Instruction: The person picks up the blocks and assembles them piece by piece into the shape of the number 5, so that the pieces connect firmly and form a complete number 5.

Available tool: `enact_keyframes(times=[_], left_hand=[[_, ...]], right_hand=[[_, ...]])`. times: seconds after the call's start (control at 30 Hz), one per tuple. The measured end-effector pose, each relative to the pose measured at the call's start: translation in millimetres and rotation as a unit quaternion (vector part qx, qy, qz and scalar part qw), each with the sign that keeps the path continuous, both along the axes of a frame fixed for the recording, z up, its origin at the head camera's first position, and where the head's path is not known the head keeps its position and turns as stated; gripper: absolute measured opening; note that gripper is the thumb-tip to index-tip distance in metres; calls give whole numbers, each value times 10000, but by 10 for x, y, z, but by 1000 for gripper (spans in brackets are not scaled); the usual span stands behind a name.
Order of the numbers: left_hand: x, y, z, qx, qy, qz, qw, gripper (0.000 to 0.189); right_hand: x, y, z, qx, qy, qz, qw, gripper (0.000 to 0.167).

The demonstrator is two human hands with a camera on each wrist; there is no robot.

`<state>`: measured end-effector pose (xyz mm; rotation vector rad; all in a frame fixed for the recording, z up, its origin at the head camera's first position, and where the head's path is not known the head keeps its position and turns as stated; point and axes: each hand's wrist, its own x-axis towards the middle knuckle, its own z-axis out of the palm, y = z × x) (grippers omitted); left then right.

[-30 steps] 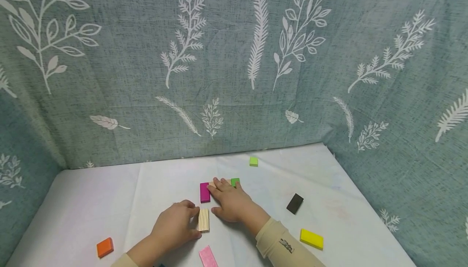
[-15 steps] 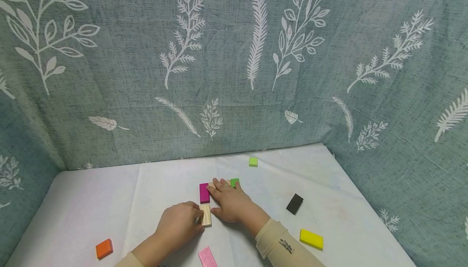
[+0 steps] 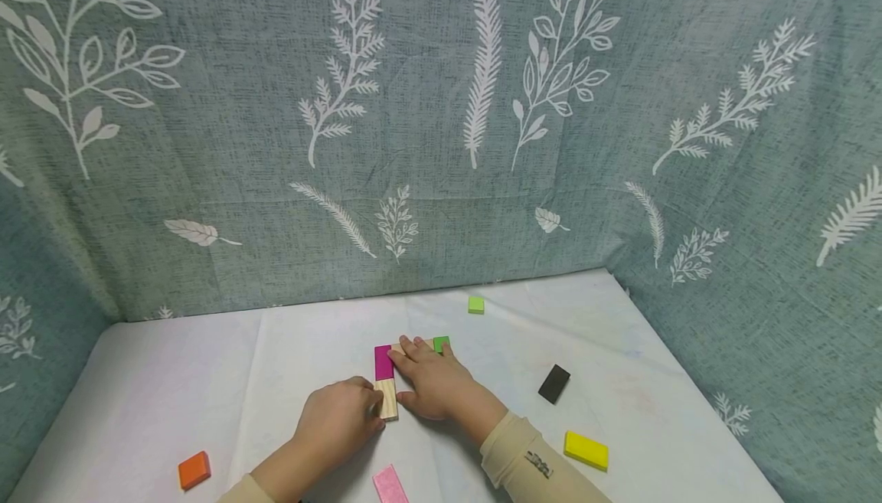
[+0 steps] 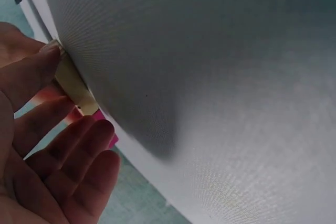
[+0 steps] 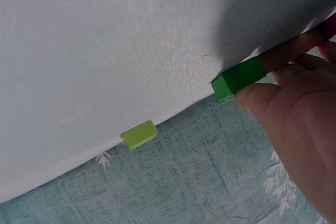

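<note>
My left hand pinches a plain wooden block between thumb and fingertips; in the left wrist view the thumb lies along that wooden block. Its far end meets the near end of a magenta block. Spread over another plain wooden block, mostly covered, is my right hand, its fingers fairly straight. That block runs from the magenta one to a green block. The right wrist view shows a finger against the side of the green block.
Loose on the white cloth lie a lime green block at the back, a black block and a yellow block on the right, a pink block in front, and an orange block left. A patterned curtain rises behind.
My left hand has slid the wooden block away from me and straightened it, closing the gap to the magenta block. The right hand has stayed in place.
</note>
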<state>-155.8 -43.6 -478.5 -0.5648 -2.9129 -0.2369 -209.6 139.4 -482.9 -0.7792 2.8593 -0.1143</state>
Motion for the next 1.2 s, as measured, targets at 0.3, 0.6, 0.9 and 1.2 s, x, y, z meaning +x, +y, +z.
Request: enact_keyframes(times=[0.3, 0.6, 0.9, 1.2], left_hand=[[-10, -91, 162, 457, -341, -10, 9984, 42], [-392, -56, 239, 758, -634, -241, 9948, 31], [-594, -78, 142, 703, -954, -621, 9910, 54], [-612, -70, 86, 617, -1010, -564, 9914, 72]], right_hand=[[1, -10, 17, -62, -6, 44, 10000, 71], [-9, 16, 12, 30, -1, -17, 10000, 70], [3, -1, 6, -83, -73, 33, 9999, 71], [-10, 19, 24, -320, -294, -84, 9990, 81]])
